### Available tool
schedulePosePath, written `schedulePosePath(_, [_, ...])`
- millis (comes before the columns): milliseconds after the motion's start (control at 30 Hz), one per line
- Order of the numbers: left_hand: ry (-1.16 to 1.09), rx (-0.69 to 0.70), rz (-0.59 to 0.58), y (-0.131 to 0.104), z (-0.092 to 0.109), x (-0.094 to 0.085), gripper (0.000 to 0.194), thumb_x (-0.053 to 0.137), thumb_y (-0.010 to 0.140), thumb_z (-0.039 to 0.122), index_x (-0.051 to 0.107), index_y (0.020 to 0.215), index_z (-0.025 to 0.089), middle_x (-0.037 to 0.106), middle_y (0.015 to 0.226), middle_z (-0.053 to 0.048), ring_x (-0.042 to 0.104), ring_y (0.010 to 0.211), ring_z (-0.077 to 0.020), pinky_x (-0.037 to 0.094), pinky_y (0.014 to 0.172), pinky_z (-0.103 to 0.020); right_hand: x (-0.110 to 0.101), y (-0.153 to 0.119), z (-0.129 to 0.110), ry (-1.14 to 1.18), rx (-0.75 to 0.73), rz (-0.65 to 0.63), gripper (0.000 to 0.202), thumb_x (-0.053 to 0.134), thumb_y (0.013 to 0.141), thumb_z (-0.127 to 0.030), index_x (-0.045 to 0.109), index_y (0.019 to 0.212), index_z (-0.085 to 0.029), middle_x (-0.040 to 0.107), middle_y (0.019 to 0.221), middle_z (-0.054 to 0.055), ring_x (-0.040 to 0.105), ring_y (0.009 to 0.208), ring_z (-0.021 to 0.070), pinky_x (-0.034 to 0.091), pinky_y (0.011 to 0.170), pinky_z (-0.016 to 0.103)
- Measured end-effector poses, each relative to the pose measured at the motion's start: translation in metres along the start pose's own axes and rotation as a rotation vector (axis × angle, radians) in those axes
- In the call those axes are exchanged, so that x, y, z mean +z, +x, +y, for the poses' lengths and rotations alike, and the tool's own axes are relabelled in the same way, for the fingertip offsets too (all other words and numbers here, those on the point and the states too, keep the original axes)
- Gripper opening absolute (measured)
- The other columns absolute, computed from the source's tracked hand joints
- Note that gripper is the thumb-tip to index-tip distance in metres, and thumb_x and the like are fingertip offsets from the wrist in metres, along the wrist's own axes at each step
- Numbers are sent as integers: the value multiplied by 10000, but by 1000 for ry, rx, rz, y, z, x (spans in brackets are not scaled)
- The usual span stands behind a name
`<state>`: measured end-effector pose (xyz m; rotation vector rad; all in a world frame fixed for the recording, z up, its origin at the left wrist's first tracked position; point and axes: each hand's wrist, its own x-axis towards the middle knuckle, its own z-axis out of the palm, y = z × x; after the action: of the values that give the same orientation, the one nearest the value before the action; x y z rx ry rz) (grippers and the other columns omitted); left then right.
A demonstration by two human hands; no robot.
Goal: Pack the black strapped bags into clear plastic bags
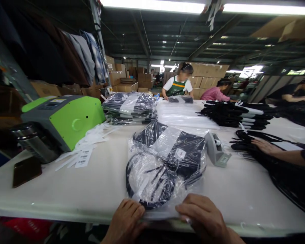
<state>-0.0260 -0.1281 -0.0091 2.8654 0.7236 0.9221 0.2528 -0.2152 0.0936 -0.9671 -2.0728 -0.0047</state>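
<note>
Ok so left hand [125, 217] and right hand [203, 217] are both pinching the near edge of a clear plastic bag [165, 212], folded dark fabric [190, 145] inside. It's lying on the worktop [78, 189], grey tape dispenser [218, 154] just beside it.

White glare from overhead tube lights [154, 4], dim roof [162, 37], bright glints on plastic bag [166, 164], stretched edges.

Glossy crinkled plastic bag [147, 169], matt cloth bundle [190, 147], shiny metal flask [39, 144], paper labels [84, 157]
</note>
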Motion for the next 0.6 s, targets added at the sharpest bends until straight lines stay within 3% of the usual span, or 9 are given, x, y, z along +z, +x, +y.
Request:
schedulePosePath(167, [-22, -135, 86, 2, -12, 4, 191, 469, 989, 255, 578, 832, 244, 641, 741, -10, 587, 728, -201, 437, 722, -349, 11, 49, 51, -146, 40, 140, 182, 547, 996, -255, 721, 989, -200, 764, 790, 39, 679, 645, 138, 502, 670, 243])
schedulePosePath(233, [-27, -181, 109, 2, -17, 5, 181, 483, 996, 279, 609, 869, 250, 655, 759, -4, 601, 743, -188, 441, 750, -339, 23, 74, 85, -124, 149, 120, 198, 587, 981, -299, 739, 896, -205, 765, 781, 20, 689, 667, 131, 491, 689, 225])
schedulePosePath(333, [25, -289, 135, -1, -22, 7, 210, 476, 1012, 279, 633, 876, 247, 673, 778, 14, 611, 760, -168, 426, 775, -322, 50, 101, 137, -126, 379, -21, 236, 640, 943, -389, 743, 806, -226, 756, 760, -9, 679, 660, 122, 440, 651, 213])
schedulePosePath(467, [77, -378, 134, -7, -26, 14, 266, 442, 1031, 292, 637, 856, 242, 688, 778, 24, 628, 773, -161, 412, 786, -316, 85, 98, 177, -225, 610, -253, 211, 635, 937, -377, 745, 815, -245, 775, 819, -1, 710, 758, 162, 408, 673, 228])
schedulePosePath(600, [86, -406, 99, -8, -31, 15, 276, 465, 1021, 321, 620, 805, 244, 675, 732, 29, 631, 732, -159, 409, 772, -316, 98, 80, 181, -269, 710, -272, 232, 610, 938, -396, 738, 817, -245, 766, 783, 14, 709, 748, 189, 389, 653, 248])
